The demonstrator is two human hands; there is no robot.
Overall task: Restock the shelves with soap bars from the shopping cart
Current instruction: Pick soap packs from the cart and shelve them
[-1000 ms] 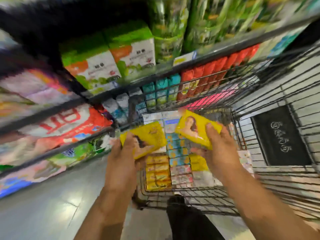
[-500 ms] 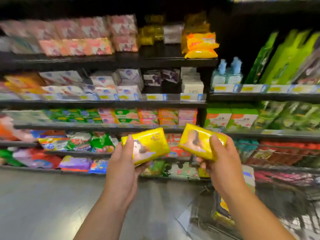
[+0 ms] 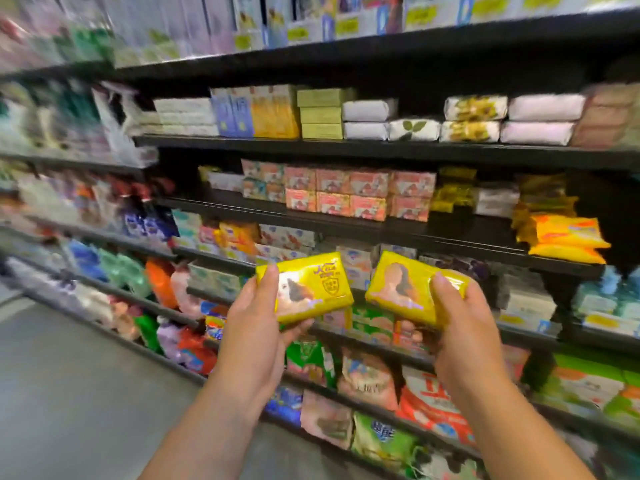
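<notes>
Left soap bar (image 3: 311, 289), yellow-wrapped, is resting in the left hand (image 3: 256, 327), the thumb pressing its upper-left corner and the fingers curling under its lower edge. Right soap bar (image 3: 401, 289) is being pinched by the right hand (image 3: 460, 327), thumb on top, fingers wrapping beneath. A narrow gap is separating the bars' inner edges. Above the fingertips, a shelf board (image 3: 460, 237) is showing bare black surface beside stacked yellow packs (image 3: 564, 237). Grey floor (image 3: 69, 393) is lying open left of the left hand.
</notes>
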